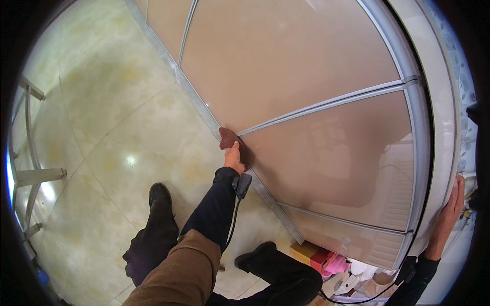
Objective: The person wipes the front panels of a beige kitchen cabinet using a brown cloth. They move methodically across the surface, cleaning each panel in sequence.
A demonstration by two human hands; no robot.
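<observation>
My left hand point(233, 157) is closed on a reddish-brown cloth point(228, 136). It presses the cloth against the metal bottom edge of a glossy tan cabinet point(306, 56), near the joint between two door panels. A dark cuff and a brown sleeve cover that arm, and a small black device sits at the wrist. At the far right, my right hand point(448, 219) rests along the pale countertop edge point(440, 153) with its fingers stretched out. Its fingertips are partly lost near the picture's rim.
Metal furniture legs point(38, 176) stand on the pale tiled floor point(117, 117) at the left. Boxes point(306, 253), a pink item point(337, 264) and white bags lie beside the cabinet's near end. My bent legs and dark shoes point(159, 194) are below. Thin cables run from both wrists.
</observation>
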